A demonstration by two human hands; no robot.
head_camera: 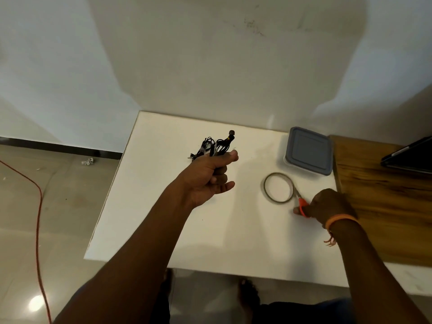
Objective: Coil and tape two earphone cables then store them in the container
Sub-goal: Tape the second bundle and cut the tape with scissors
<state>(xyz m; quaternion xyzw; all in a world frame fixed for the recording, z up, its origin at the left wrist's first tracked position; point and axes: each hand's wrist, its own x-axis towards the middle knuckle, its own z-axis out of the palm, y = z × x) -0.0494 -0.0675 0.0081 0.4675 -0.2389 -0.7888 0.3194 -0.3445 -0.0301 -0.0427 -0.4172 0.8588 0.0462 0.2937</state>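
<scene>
My left hand [210, 176] is raised over the white table [163, 206] and is shut on a bundle of black earphone cable [214, 146]; an earbud sticks up from the top and a plug pokes out to the left. My right hand [329, 204] rests on the table at the right, fingers closed around the orange handle of a pair of scissors [301, 204]. The scissor blades lie against a thin tape roll [278, 187] lying flat. A clear container with a grey lid [308, 150] stands shut at the back right.
A wooden surface [385, 202] adjoins the table on the right, with a dark flat device [409, 155] on it. A red cord [37, 206] runs along the floor at the left. The wall stands right behind the table.
</scene>
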